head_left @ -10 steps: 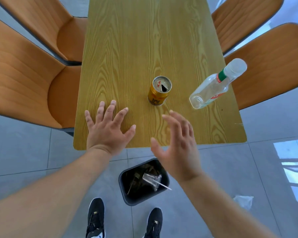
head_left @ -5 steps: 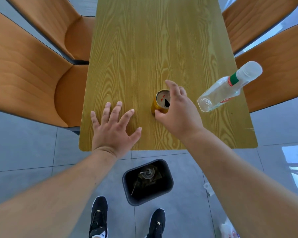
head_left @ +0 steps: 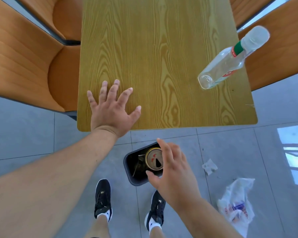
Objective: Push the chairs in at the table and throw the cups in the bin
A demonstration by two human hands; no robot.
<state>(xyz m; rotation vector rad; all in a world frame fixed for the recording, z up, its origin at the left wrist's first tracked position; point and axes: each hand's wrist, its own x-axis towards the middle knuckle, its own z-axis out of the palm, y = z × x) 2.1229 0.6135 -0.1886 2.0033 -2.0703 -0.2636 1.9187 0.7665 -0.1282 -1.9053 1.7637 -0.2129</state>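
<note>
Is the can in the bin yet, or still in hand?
Not in yet: the can sits upright between thumb and fingers of the right hand, above the bin.

R hand (head_left: 175,170) holds gold can (head_left: 154,158) in a thumb-and-finger grip, directly over black bin (head_left: 129,169) on the floor. L hand (head_left: 110,109) lies flat, fingers spread, on table (head_left: 153,57) up-left of that grip. Clear bottle (head_left: 227,62) stands on table, well up-right of it.

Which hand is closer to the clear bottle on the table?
The left hand, probably. It lies flat on the table, well to the left of the clear bottle. The right hand is lower, off the table, holding the gold can over the bin.
</note>
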